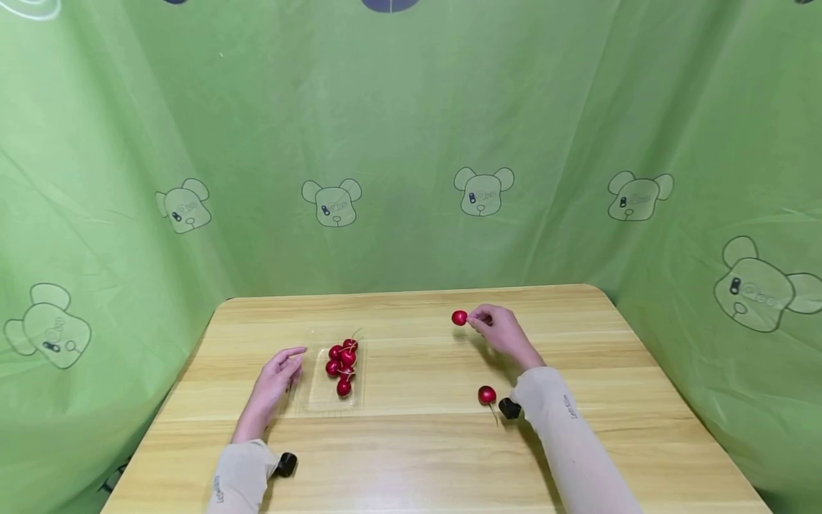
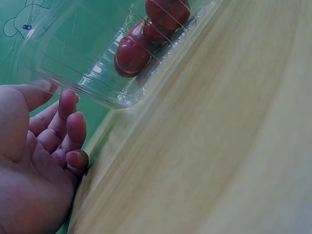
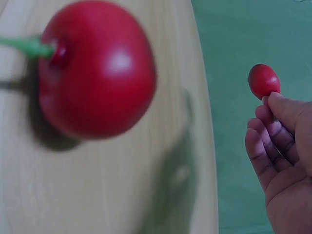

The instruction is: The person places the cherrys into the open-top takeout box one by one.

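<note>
My right hand (image 1: 499, 332) pinches a red cherry (image 1: 459, 318) between thumb and index finger, held above the table toward the back right. In the right wrist view the held cherry (image 3: 263, 80) sticks out past the fingertips, its stem hidden in the pinch. A second cherry (image 1: 486, 395) with a stem lies on the table beside the right wrist, large in the right wrist view. On the left, a clear plastic tray (image 1: 315, 403) holds several cherries (image 1: 347, 356) with stems. My left hand (image 1: 276, 378), fingers loosely bent and holding nothing, is at the tray's left edge, fingertips right by its wall (image 2: 63, 90).
A light wooden table (image 1: 411, 457) with rounded back corners carries everything. Green curtains (image 1: 411, 128) with bear-face prints hang behind it and on both sides. A black wrist camera (image 1: 286, 465) sits at the left sleeve, another black camera (image 1: 510, 408) at the right.
</note>
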